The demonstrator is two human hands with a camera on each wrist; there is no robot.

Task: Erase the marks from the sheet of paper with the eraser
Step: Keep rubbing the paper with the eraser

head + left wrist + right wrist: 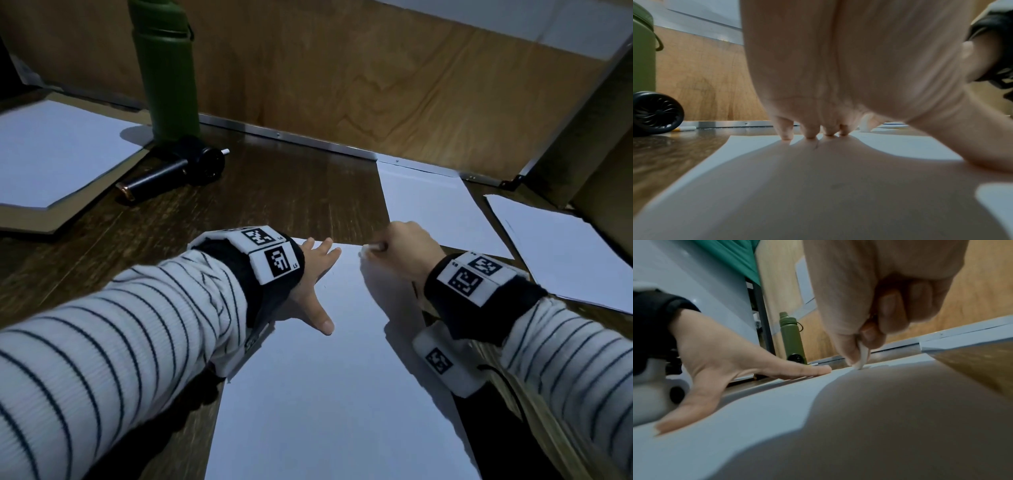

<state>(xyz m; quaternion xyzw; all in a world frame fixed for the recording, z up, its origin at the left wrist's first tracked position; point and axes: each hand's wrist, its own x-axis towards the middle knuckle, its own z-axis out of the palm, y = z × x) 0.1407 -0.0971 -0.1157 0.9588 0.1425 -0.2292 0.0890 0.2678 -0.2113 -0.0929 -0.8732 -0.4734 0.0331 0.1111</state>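
Left hand (pixel 313 274): I see fingers flat, pressing sheet (pixel 329 394).
Right hand (pixel 407 253): I see fingers pinching eraser (pixel 863 356), tip on sheet.

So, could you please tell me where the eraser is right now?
The eraser is pinched in the right hand, its tip on the far edge of the sheet of paper, right of the left hand.
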